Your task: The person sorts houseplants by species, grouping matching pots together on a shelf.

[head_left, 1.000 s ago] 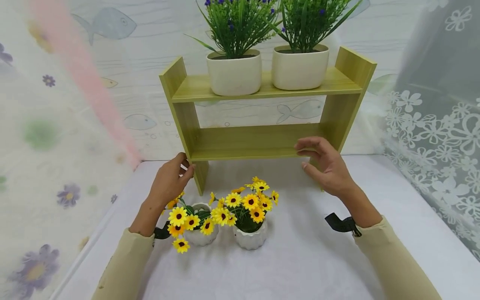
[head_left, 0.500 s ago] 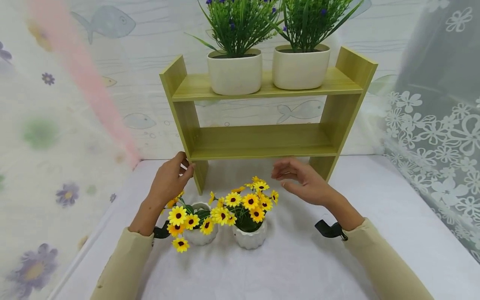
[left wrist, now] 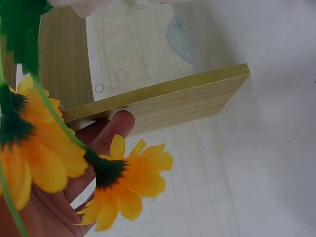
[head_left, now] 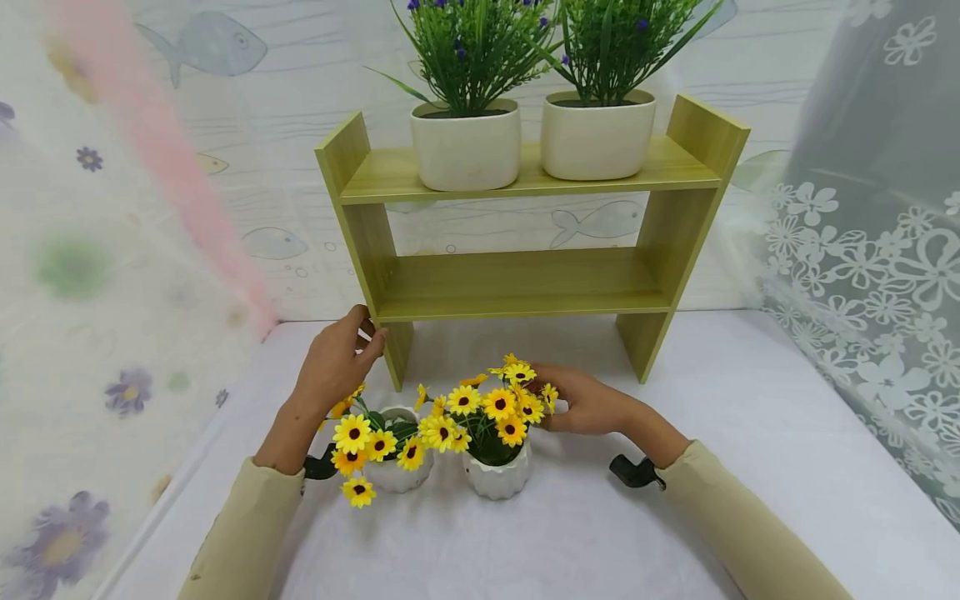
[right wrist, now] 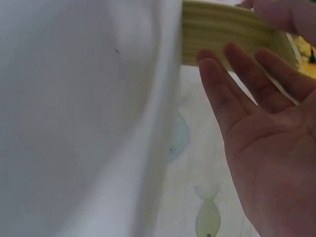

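My left hand (head_left: 333, 358) rests beside the left side panel of a wooden two-tier shelf (head_left: 525, 283), fingertips right at the panel's outer face and front edge. In the left wrist view, a fingertip (left wrist: 123, 121) overlaps the panel behind yellow artificial flowers (left wrist: 128, 177). My right hand (head_left: 592, 406) reaches in from the right beside a white scalloped flowerpot (head_left: 498, 477) with yellow flowers; the blooms hide its fingertips. The right wrist view shows that hand (right wrist: 276, 133) with fingers spread and relaxed, holding nothing. A second white flowerpot (head_left: 401, 472) of yellow flowers stands left of it, under my left forearm's side.
Two larger cream planters (head_left: 465, 150) with green plants and purple flowers stand on the shelf's upper board. White cloth (head_left: 570, 533) covers the table. Curtains printed with fish and flowers (head_left: 127, 392) enclose the back and sides.
My right hand has come down and left from in front of the shelf's right side to the right-hand flowerpot. My left hand has stayed at the shelf's left panel.
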Motion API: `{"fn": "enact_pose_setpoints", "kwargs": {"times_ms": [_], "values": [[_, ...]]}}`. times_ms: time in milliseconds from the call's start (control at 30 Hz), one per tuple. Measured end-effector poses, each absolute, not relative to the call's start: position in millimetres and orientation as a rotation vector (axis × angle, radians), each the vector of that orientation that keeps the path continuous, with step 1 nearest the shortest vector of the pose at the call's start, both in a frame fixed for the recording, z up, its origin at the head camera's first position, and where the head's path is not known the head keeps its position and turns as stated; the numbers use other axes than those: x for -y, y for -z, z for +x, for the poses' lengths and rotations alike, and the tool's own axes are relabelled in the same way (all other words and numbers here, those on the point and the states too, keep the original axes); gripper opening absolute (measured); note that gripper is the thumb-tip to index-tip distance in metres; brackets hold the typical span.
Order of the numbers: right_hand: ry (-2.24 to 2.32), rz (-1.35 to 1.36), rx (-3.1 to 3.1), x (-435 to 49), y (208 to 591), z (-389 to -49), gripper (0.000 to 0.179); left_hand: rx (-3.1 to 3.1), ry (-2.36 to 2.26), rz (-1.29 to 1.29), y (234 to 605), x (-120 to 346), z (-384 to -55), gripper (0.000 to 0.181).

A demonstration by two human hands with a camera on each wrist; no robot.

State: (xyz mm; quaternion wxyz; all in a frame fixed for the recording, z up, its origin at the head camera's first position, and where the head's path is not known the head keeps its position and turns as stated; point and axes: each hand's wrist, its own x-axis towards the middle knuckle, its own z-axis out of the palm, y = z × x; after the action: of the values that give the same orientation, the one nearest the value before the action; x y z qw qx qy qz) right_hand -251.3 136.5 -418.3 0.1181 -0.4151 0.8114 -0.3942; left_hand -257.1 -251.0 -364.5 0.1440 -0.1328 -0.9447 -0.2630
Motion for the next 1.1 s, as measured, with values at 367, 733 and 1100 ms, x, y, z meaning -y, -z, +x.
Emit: {"fn": "enact_pose_setpoints", "kwargs": {"times_ms": [367, 733, 1100], "values": [[1.009, -1.238, -2.139, -122, 433, -235, 0.079, 2.726, 0.755, -0.385, 364, 250, -256, 0.027], [1.065, -1.264, -2.184, -112, 439, -230, 0.098, 2.718, 0.754, -0.389, 365, 251, -256, 0.028], [1.141, -1.237, -2.151, -113, 434, -228, 0.092, 2.724, 0.751, -0.389, 365, 251, -256, 0.029]]}}
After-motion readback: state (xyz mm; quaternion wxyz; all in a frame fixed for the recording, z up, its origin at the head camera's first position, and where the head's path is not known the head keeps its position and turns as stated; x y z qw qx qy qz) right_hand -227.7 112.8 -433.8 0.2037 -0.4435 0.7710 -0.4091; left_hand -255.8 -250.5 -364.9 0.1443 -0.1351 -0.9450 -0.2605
